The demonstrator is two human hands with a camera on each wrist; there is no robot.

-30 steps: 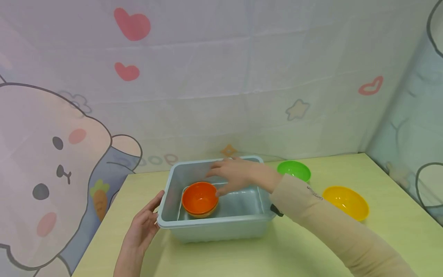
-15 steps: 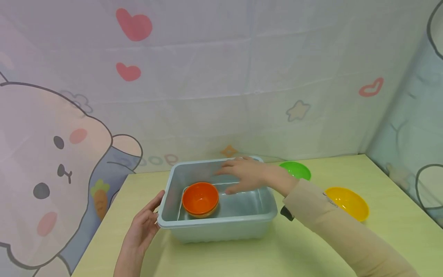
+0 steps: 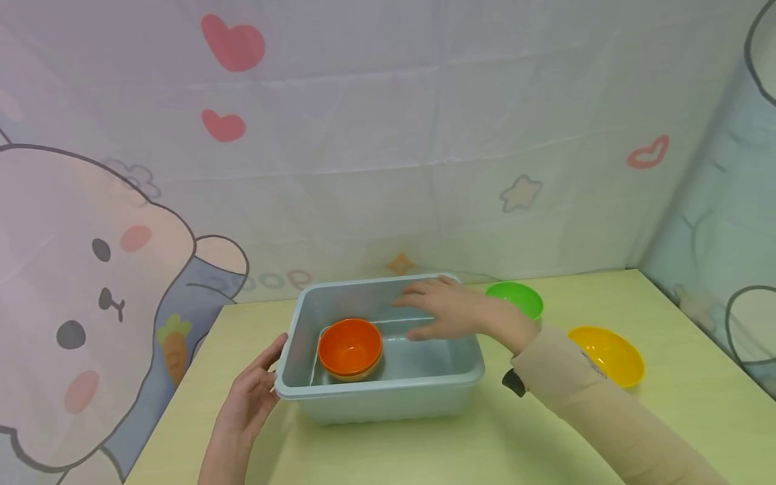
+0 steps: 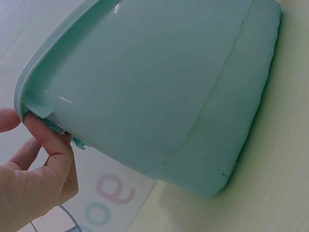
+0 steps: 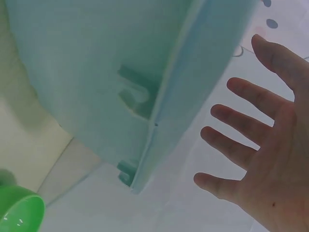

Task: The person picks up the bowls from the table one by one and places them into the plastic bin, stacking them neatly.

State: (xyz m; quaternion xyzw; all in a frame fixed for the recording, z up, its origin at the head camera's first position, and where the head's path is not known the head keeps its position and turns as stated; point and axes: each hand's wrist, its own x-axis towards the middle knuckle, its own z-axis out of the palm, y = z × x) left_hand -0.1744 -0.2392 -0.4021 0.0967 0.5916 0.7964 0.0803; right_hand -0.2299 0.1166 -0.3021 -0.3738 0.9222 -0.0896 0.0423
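A light blue-grey plastic bin (image 3: 388,402) stands on the table. In its left part sits an orange bowl (image 3: 350,347), nested on a paler bowl whose edge shows below. My left hand (image 3: 247,397) holds the bin's left rim; in the left wrist view its fingers curl under the lip with the thumb at the outer edge. Over the right half of the bin hovers my right hand (image 3: 445,308), fingers spread and holding nothing. The right wrist view shows this palm (image 5: 282,145) apart from the bin wall.
Right of the bin, a green bowl (image 3: 518,298) stands near the back of the table, partly behind the right wrist. A yellow bowl (image 3: 612,353) is farther right, partly covered by the sleeve. A printed cloth (image 3: 364,135) hangs behind the table.
My right hand has drawn back to the right, away from the orange bowl, with its fingers spread. The left hand, the bin and the bowls stay where they were.
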